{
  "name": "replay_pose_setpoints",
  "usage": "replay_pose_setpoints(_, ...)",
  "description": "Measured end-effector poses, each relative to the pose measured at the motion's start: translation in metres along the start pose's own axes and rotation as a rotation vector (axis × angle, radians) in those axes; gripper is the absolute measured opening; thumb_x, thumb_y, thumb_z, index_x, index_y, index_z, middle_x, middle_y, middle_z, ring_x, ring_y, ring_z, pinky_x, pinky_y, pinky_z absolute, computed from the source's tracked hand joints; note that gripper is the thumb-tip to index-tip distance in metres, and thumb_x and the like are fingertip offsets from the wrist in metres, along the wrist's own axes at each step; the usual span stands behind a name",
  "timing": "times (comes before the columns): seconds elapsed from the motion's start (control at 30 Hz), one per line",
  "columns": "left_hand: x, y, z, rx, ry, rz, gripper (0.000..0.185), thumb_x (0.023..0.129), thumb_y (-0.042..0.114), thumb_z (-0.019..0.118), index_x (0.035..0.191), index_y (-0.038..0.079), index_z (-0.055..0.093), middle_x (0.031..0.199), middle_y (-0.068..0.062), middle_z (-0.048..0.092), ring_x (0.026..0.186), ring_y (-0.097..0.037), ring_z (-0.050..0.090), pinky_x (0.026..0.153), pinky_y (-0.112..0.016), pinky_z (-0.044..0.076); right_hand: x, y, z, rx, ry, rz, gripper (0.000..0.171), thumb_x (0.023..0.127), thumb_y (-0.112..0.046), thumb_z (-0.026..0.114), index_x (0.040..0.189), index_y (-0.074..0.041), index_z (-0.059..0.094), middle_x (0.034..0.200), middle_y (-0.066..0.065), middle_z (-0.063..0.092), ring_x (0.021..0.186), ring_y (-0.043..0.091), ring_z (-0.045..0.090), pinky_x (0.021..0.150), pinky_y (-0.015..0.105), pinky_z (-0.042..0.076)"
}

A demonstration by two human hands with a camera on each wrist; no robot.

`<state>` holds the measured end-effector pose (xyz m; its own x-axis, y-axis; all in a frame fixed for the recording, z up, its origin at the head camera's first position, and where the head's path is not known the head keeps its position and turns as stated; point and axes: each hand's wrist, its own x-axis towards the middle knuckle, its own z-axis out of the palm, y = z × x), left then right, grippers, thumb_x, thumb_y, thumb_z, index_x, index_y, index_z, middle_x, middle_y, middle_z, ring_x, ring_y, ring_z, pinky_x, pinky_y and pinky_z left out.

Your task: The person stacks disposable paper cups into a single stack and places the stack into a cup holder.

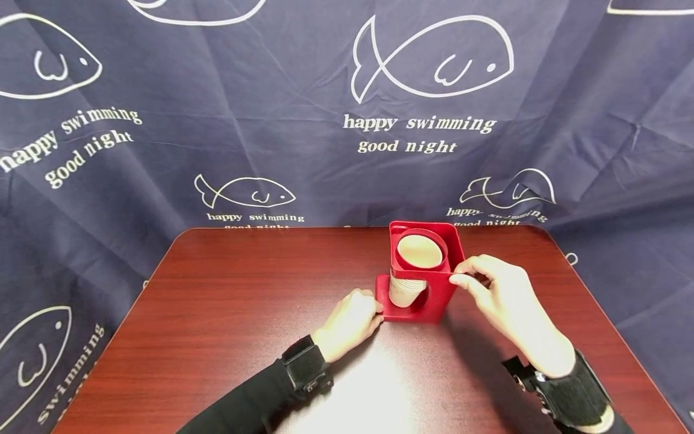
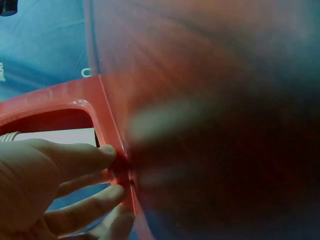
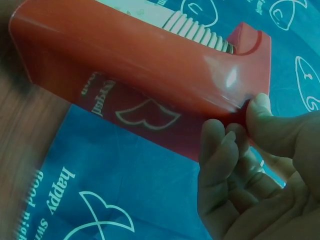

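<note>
Both dark-sleeved forearms reach forward, each wrist strapped with a black band, the left hand (image 1: 349,322) lying low with fingertips pressed ahead, the right hand (image 1: 501,295) raised, its thumb and forefinger apparently pinching.

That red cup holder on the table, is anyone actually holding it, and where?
Yes. The right hand pinches the red holder at its upper right corner; the left hand touches its lower left base edge.
</note>
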<state>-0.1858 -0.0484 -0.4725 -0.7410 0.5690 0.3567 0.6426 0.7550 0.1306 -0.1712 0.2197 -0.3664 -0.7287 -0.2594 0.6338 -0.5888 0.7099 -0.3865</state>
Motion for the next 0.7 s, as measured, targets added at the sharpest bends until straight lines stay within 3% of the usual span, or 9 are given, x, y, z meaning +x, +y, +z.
replay_pose_setpoints(0.47, 0.017, -0.019, 0.0, -0.04, -0.018, -0.029, 0.01, 0.085, 0.014, 0.083, 0.077, 0.017, 0.078, 0.073, -0.002, 0.066, 0.071, -0.018, 0.064, 0.068, -0.031, 0.056, 0.024, 0.006, 0.013, -0.023, -0.048, 0.017, 0.017, 0.078, 0.0, 0.086, 0.085, -0.012, 0.075, 0.079, -0.002, 0.071, 0.071, 0.014, 0.061, 0.071, 0.015, 0.046)
replay_pose_setpoints(0.7, 0.022, -0.023, 0.0, -0.016, 0.018, -0.022, 0.013, 0.084, 0.013, 0.084, 0.074, 0.016, 0.076, 0.073, -0.003, 0.068, 0.07, -0.021, 0.067, 0.067, -0.034, 0.058, 0.033, 0.011, 0.018, -0.022, -0.064, 0.025, 0.015, 0.08, 0.0, 0.084, 0.084, -0.009, 0.074, 0.077, 0.0, 0.07, 0.07, 0.014, 0.057, 0.068, 0.017, 0.043)
